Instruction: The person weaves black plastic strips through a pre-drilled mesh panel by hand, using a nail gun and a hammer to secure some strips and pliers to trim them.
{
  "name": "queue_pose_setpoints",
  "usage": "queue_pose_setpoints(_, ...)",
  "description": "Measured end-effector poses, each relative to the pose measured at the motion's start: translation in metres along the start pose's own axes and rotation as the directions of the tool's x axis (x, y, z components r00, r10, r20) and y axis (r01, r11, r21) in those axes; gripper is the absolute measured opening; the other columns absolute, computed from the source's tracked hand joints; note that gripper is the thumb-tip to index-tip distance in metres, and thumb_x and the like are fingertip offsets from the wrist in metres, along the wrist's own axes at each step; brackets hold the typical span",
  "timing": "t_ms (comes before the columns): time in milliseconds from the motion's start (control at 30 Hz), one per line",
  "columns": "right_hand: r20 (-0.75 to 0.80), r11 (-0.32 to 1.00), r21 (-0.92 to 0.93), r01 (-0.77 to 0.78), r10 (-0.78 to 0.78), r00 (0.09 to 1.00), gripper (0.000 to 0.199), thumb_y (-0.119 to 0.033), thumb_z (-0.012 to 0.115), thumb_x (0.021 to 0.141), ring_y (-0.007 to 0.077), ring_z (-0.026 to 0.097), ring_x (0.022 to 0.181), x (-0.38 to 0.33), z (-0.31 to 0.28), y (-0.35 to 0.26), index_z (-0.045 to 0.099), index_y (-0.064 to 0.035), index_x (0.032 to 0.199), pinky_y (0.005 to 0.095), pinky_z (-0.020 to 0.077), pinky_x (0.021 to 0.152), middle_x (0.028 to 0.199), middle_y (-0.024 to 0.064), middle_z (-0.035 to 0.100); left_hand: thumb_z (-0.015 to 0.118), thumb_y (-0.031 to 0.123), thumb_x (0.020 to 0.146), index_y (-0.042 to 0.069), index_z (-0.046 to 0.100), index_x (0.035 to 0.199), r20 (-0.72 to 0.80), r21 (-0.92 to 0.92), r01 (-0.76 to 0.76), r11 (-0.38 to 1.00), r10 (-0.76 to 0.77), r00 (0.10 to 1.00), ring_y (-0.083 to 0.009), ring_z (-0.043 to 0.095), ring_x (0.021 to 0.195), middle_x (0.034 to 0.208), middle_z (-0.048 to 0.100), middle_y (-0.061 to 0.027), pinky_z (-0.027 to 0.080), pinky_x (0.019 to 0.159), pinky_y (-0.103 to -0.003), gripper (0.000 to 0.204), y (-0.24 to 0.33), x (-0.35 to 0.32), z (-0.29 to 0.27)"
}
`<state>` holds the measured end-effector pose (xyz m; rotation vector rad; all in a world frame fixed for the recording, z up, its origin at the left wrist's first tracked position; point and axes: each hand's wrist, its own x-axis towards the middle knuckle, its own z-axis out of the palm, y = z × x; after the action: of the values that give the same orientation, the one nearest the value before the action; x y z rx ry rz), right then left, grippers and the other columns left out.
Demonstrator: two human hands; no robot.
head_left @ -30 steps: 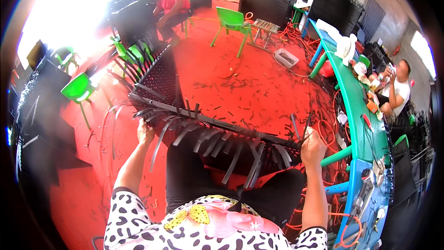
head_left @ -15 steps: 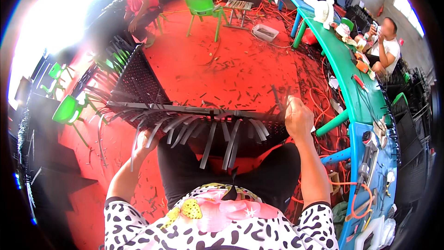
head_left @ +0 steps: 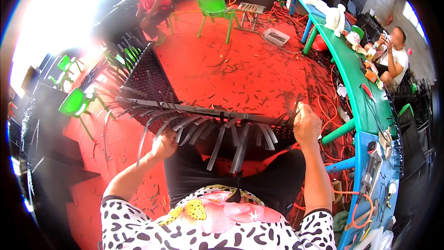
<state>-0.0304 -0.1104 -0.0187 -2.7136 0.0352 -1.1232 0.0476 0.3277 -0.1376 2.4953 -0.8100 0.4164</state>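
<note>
In front of my lap stands a black woven panel piece (head_left: 150, 75) with a second side running away to the far left. Loose flat strips (head_left: 215, 146) hang off its near rail (head_left: 217, 112) and stick out along the far side. My right hand (head_left: 307, 122) is closed at the panel's right end, with a dark strip (head_left: 297, 101) rising above its fingers. Below the left part of the rail, among the hanging strips, my left hand (head_left: 165, 144) is closed; what its fingers hold is hidden.
Dark strip scraps litter the red floor (head_left: 249, 74). Green and blue tables (head_left: 344, 71) along the right carry a power tool (head_left: 368, 171) and red-handled pliers (head_left: 367, 91). Orange hoses lie beneath. Green chairs (head_left: 213, 7) stand around; one person sits far left, another far right.
The view has shifted slightly, so the surroundings sit farther right and lower. My left hand has come out a little from under the panel's strips. My right hand stays at the panel's right end.
</note>
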Motion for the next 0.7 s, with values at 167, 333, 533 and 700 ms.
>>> queue_pose_setpoints(167,0.003,1.0,0.029,0.005,-0.005,1.0,0.015,-0.014,0.051,0.083,0.0322,0.058,0.068,0.004,0.005,-0.003,0.059,-0.0069,0.093,0.0413,0.0456,0.061,0.081,0.0111,0.06,0.058,0.013,0.073,0.007,0.06,0.084,0.194,-0.205,-0.005,0.979,0.046,0.98,-0.0341,0.059,0.072,0.076,0.058,-0.0145,0.049,0.063,-0.043,0.012,0.075,0.014,0.0)
queue_pose_setpoints(333,-0.039,0.998,0.053,0.037,-0.035,0.999,0.017,-0.009,0.052,0.08,0.033,0.058,0.068,-0.001,0.007,0.008,0.059,-0.0042,0.095,0.0415,0.0462,0.062,0.081,0.0137,0.06,0.062,0.009,0.065,0.003,0.059,0.08,0.171,-0.335,-0.365,0.869,0.437,0.883,-0.0323,0.058,0.073,0.08,0.059,-0.013,0.049,0.063,-0.041,0.016,0.109,0.027,0.028)
queue_pose_setpoints(533,-0.027,0.998,0.039,0.038,-0.037,0.999,0.021,-0.001,0.051,0.074,0.0333,0.058,0.067,0.005,0.0,-0.004,0.059,-0.0021,0.093,0.041,0.0456,0.059,0.08,0.014,0.059,0.062,0.009,0.071,0.002,0.058,0.082,0.154,-0.426,-0.345,0.837,0.443,0.883,-0.0312,0.059,0.076,0.085,0.059,-0.0132,0.05,0.067,-0.039,0.014,0.134,0.026,0.042)
queue_pose_setpoints(700,-0.04,0.999,0.025,0.034,-0.033,0.999,0.018,0.0,0.051,0.074,0.0329,0.057,0.065,0.005,-0.002,-0.003,0.058,-0.0023,0.09,0.0408,0.0455,0.059,0.078,0.0135,0.059,0.062,0.012,0.071,0.0,0.056,0.08,0.06,-0.459,-0.484,0.745,0.57,0.82,-0.0295,0.058,0.07,0.08,0.055,-0.0125,0.048,0.061,-0.038,0.016,0.148,0.029,0.053)
